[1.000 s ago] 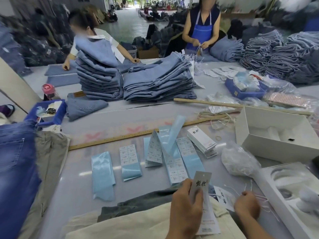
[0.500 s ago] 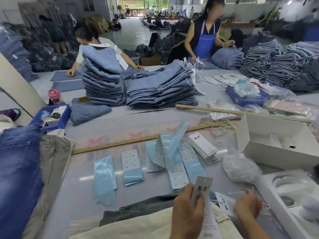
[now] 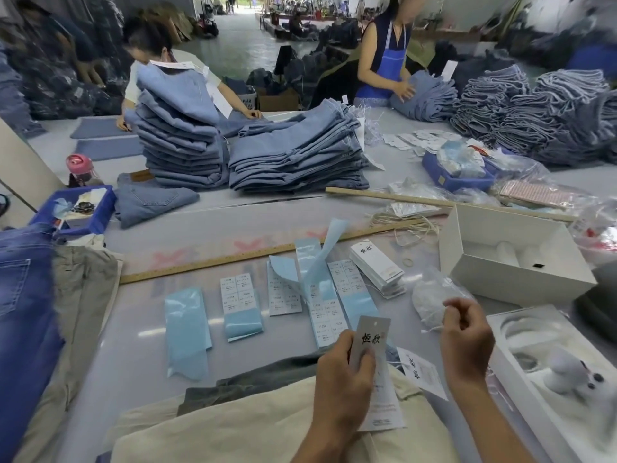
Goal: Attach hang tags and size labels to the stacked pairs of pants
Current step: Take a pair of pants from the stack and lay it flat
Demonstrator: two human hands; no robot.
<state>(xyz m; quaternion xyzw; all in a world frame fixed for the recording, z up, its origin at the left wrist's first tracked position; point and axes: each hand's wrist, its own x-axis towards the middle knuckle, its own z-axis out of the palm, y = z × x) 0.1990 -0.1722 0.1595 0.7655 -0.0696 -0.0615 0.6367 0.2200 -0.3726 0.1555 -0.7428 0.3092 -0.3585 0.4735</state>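
Hang tag point(image 3: 371, 335) is up in the left hand point(image 3: 344, 382), pinched between thumb and fingers right over the cream pants point(image 3: 233, 426) at the near edge of the table point(image 3: 133, 329). Right hand point(image 3: 465, 339) is raised beside it, fingers curled, pinching a thin white string point(image 3: 430, 329). Second tag point(image 3: 420, 372) lies on the pants between both hands. Blue-backed size label sheets point(image 3: 334, 305) sit in a row just beyond, near a stack of tags point(image 3: 377, 265).
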